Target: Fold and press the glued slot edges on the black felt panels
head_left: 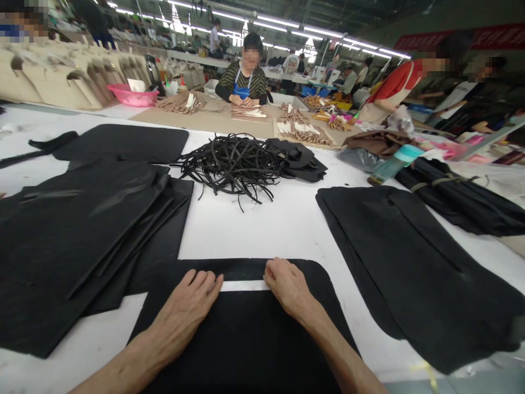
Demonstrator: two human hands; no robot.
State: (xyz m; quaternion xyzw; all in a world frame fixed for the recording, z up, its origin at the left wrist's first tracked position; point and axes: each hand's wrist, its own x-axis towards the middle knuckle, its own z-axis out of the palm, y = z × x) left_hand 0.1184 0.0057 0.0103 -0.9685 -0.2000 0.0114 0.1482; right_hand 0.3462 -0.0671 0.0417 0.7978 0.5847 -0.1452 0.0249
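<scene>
A black leather-like panel with rounded far corners lies on the white table in front of me. Near its far edge runs a narrow white strip; I cannot tell whether it is a slot showing the tabletop or a strip of white material. My left hand rests at the strip's left end, its fingers curled down on the panel. At the right end, my right hand has its fingers bent and drawn together against the panel's edge strip. The fingertips of both hands are partly hidden.
Black panels are piled at left, with another stack at right. Beyond lie a tangle of thin black strips, folded black pieces and a bottle. Across the table a person in a blue apron sits working.
</scene>
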